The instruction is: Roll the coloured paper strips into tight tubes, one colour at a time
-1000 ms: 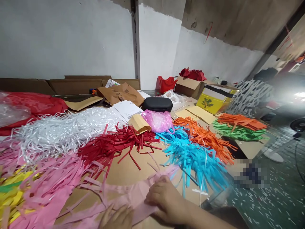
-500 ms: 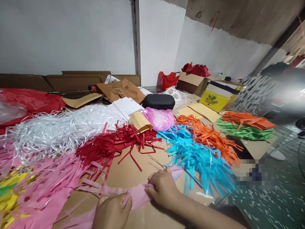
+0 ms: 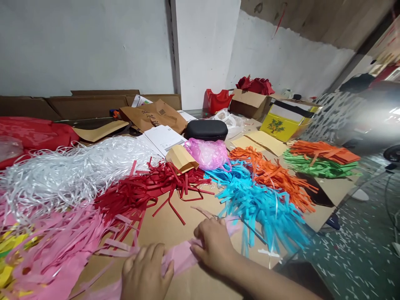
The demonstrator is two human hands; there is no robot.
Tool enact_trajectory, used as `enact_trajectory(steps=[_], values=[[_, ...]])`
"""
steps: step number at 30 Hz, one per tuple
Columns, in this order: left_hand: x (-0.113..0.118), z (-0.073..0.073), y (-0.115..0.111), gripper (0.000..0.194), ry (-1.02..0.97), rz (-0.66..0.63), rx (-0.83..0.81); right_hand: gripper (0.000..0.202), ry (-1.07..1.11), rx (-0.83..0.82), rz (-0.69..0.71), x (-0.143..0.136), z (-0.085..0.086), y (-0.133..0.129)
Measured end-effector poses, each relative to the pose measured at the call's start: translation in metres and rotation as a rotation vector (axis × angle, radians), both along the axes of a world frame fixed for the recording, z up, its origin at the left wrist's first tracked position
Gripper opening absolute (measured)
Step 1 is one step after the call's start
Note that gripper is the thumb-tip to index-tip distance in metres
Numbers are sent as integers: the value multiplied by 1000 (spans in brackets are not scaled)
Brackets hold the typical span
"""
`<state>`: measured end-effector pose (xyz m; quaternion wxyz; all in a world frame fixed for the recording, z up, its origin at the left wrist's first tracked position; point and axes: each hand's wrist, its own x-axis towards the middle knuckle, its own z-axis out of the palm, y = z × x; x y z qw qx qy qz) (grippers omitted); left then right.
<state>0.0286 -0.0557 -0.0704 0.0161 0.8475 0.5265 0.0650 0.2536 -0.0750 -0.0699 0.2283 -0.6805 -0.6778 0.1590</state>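
A thin, pale pink fringed strip [image 3: 179, 257] stretches across the cardboard sheet [image 3: 200, 281] between my hands. My right hand [image 3: 212, 241] is closed on its far right part, fingers bent and thumb pressed against it. My left hand [image 3: 145, 268] grips the strip at the lower left, with the fingers curled over it and the thumb along its near side. The left fingertips are hidden behind the hand. Loose pink tails [image 3: 117, 246] of the strip spread out left of my left hand. Blue fringe [image 3: 262, 208] lies just beyond my right hand.
Bundles of pink [image 3: 59, 250], white [image 3: 81, 166], dark red [image 3: 137, 189] and orange fringe [image 3: 278, 181] surround the work spot. Behind them are a pink plastic bag [image 3: 208, 154], a black case [image 3: 206, 130] and a yellow box [image 3: 281, 123]. White scraps litter the floor [image 3: 368, 233] at right.
My left hand has shifted its hold, its fingers now lifted higher and more spread over the strip. My right hand stays nearly in place. The camera has turned slightly to the right.
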Motion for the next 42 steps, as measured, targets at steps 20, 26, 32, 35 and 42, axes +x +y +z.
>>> enact_trajectory(steps=[20, 26, 32, 35, 42], values=[[13, -14, -7, 15, -196, -294, 331, 29, -236, 375, 572, 9, 17, -12], [-6, -11, -2, 29, -328, -361, 285, 14, -171, 234, 463, 18, -17, -4], [-11, 0, 17, 30, -196, -173, -205, 12, -124, 143, 330, 21, -12, 15], [-5, 0, 19, 32, -167, -117, -185, 12, -138, 157, 298, 14, -12, 17], [-1, -6, 21, 32, -119, -85, -143, 8, -124, 181, 274, 11, -16, 16]])
